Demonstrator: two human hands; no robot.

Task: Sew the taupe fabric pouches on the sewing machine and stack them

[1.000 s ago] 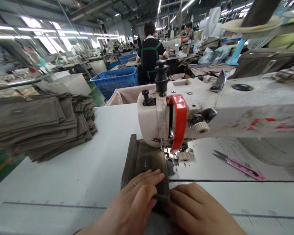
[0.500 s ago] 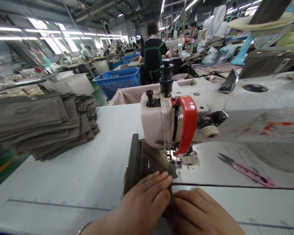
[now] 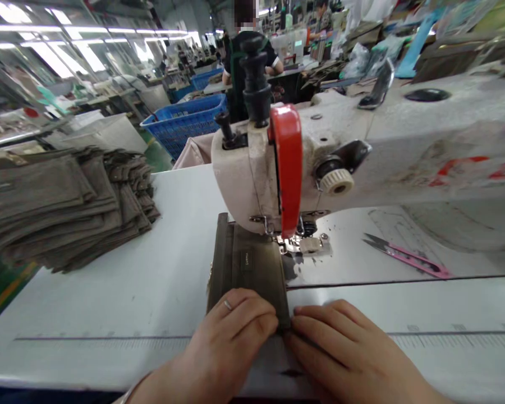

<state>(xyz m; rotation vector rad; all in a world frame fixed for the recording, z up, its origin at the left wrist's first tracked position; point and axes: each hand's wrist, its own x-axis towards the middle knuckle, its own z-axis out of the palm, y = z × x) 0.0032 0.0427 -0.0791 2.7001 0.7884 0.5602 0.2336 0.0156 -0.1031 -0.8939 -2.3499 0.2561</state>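
Note:
A dark olive fabric piece (image 3: 248, 264) with a small label lies on the white table (image 3: 151, 292) under the head of a cream sewing machine (image 3: 320, 163) with a red guard. My left hand (image 3: 231, 336), wearing a ring, presses flat on the near end of the fabric, fingers together and stretched out. Beside it, my right hand (image 3: 340, 348) lies flat on the table, its fingertips touching the fabric's right near edge. The presser foot (image 3: 298, 244) sits at the fabric's far right side.
A tall stack of the same olive fabric pieces (image 3: 63, 202) lies at the left. Pink thread snips (image 3: 408, 258) rest on the table to the right. A blue basket (image 3: 185, 123) and a person in black stand behind the table.
The view has shifted, so the machine looks nearer and higher. Both hands have drawn slightly back toward me on the fabric's near end and stay pressed on it.

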